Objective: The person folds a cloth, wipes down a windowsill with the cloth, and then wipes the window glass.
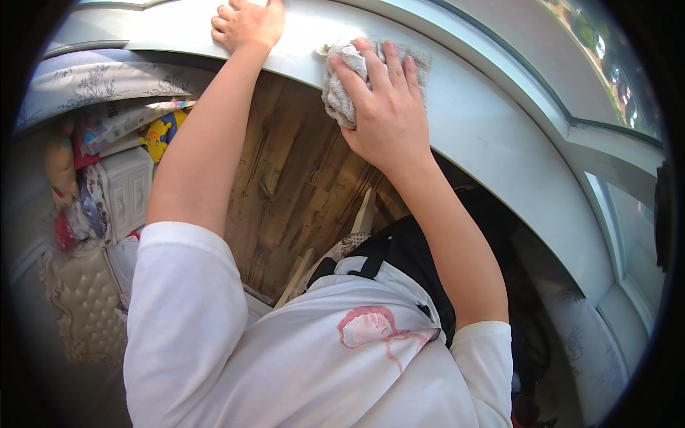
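My right hand point(389, 115) presses a crumpled grey terry cloth point(338, 99) onto the white windowsill point(481, 155), fingers spread over it. A paler folded part of the cloth shows between the thumb and fingers. The cloth hangs slightly past the sill's inner edge. Farther left, my left hand point(249, 27) rests on the sill with nothing visible in it. Its fingers are apart and partly cut off by the top of the picture.
Window frames and glass point(535, 69) line the sill's outer side. Below lies a wood-plank floor point(278, 155) with pale furniture legs point(365, 211). At left are a white cabinet point(128, 187), a yellow toy point(156, 140), bags and a tufted headboard point(88, 299).
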Available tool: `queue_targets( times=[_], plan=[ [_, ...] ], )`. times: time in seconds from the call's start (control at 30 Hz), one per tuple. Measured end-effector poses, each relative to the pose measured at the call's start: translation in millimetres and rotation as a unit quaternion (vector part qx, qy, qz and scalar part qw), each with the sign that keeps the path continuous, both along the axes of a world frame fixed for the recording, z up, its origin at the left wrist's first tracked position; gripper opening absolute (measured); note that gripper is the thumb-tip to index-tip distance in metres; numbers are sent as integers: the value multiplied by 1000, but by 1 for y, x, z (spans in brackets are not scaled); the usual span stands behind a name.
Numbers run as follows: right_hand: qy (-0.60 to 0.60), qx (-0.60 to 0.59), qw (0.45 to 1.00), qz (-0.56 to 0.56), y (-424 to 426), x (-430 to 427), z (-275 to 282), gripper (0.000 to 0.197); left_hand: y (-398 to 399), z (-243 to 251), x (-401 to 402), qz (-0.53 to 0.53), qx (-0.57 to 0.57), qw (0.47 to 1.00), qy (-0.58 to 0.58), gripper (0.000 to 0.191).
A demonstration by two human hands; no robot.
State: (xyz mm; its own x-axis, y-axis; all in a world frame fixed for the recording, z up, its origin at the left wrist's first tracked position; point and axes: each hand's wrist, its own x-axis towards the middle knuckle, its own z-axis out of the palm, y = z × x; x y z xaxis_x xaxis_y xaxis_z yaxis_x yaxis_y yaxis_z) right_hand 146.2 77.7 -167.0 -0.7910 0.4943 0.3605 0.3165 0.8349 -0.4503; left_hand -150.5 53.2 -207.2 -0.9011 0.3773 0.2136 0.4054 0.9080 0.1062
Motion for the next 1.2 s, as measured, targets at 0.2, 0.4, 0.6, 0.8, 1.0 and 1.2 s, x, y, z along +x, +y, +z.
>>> queue_targets(
  times=[0.2, 0.4, 0.6, 0.8, 1.0, 1.2],
  plan=[
    [79, 25, 996, 27, -11, -29, -13, 34, 1, 0, -3, 24, -3, 1000, -21, 93],
    [67, -23, 998, -4, 4, 65, -3, 39, -3, -6, -9, 16, 3, 1000, -2, 93],
    [47, -55, 990, -117, 27, 199, 4, 66, -8, -9, -15, 12, 4, 1000, 9, 93],
    [-6, 11, 992, -123, 25, 191, 4, 63, 5, 29, 28, 39, 18, 998, -42, 83],
    [-1, -26, 999, -27, 9, 99, 6, 61, -5, 24, 23, 43, 9, 999, -28, 83],
    [68, 77, 993, 51, -24, -19, -23, 27, 6, 18, 27, 33, 24, 999, -8, 84]
  ],
)
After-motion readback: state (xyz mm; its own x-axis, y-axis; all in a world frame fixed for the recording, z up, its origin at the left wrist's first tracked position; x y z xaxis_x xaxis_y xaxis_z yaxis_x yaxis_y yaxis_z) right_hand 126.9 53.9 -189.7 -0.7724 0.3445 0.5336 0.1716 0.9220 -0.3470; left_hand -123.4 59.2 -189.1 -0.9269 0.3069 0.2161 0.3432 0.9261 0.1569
